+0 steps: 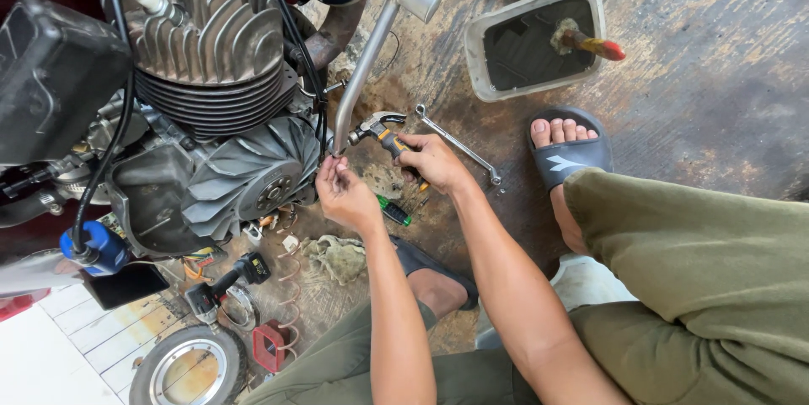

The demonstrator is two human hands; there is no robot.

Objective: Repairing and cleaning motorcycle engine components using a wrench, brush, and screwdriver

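My right hand [431,162] grips a small claw hammer [376,128] by its dark and orange handle, the steel head pointing left toward the bottom of a bent grey metal lever [364,68]. My left hand [344,193] pinches something small at the lower end of that lever, next to the finned grey fan wheel [253,177] of a small engine. What the left fingers hold is too small to tell. The engine's ribbed cylinder [215,42] stands above the fan.
A double-ended spanner [455,144] lies on the stained wooden floor right of the hammer. A shallow grey tray [539,38] holds dark liquid and a brush. A green-handled screwdriver [394,211], a rag [341,257], a power tool [223,283] and a round cover [190,367] lie lower left.
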